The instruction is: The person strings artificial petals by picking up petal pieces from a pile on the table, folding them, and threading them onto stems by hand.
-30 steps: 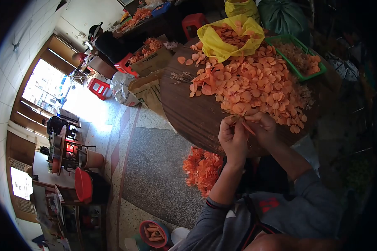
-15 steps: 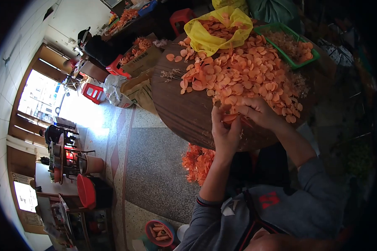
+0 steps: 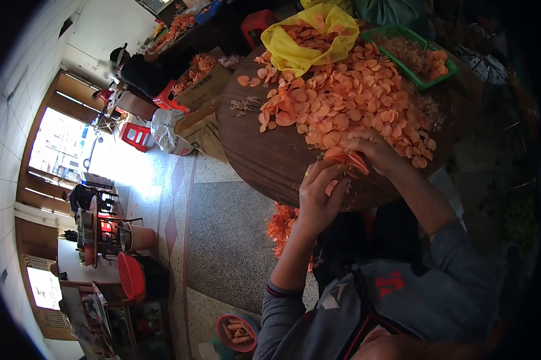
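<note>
Near the front edge of the round brown table [image 3: 252, 153], my left hand [image 3: 321, 195] is closed around a small bunch of orange petals [image 3: 345, 159]. My right hand [image 3: 372, 150] pinches at the top of the same bunch, its fingertips partly hidden. A wide pile of loose orange petals [image 3: 348, 96] lies just beyond both hands. Behind the pile sits a yellow bag [image 3: 282, 54] filled with petals. A green basket [image 3: 396, 31] with dry stems and some petals stands at the right of the bag.
More orange bunches [image 3: 280, 225] lie below the table edge. A cardboard box [image 3: 205, 87], a paper sack [image 3: 204, 132] and a red stool [image 3: 136, 137] stand to the left. A person in dark clothes [image 3: 141, 75] is at the far table. A tub [image 3: 253, 327] is on the floor.
My left hand has moved slightly down and left and its fingers have curled in. The petal bunch between my hands shows more fully. The view has shifted slightly.
</note>
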Demonstrator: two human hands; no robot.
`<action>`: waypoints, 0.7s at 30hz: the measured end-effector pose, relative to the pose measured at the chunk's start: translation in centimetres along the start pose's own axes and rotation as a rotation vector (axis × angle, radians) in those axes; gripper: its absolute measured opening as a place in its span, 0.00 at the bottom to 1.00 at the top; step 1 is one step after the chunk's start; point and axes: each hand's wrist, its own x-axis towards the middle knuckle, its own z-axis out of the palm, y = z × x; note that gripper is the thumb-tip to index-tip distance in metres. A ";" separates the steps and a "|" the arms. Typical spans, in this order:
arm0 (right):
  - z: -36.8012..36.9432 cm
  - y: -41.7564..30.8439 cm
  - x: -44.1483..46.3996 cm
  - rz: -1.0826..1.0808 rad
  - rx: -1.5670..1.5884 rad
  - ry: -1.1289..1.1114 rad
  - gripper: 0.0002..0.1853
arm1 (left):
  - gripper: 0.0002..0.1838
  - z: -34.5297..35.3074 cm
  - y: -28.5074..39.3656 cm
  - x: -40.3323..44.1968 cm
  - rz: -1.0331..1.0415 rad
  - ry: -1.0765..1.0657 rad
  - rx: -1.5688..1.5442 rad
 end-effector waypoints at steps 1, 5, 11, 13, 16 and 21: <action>0.3 0.1 -0.1 -0.014 -0.001 -0.001 0.12 | 0.10 0.0 0.0 0.1 0.018 -0.008 0.038; 1.1 0.3 0.0 -0.005 0.000 0.012 0.11 | 0.08 0.2 -0.8 0.4 -0.024 -0.030 0.063; 0.0 0.9 1.2 -0.059 -0.027 0.050 0.11 | 0.06 0.1 -0.2 0.1 -0.086 -0.078 0.004; -1.5 1.2 2.1 -0.088 0.046 0.099 0.10 | 0.06 -0.2 0.4 -0.6 -0.084 -0.104 -0.047; -3.5 0.6 3.2 -0.152 0.127 0.214 0.11 | 0.05 -1.0 1.4 -1.9 0.006 -0.179 0.001; -4.8 -0.1 2.9 -0.145 0.139 0.290 0.09 | 0.06 -0.7 1.7 -4.1 0.003 -0.229 -0.051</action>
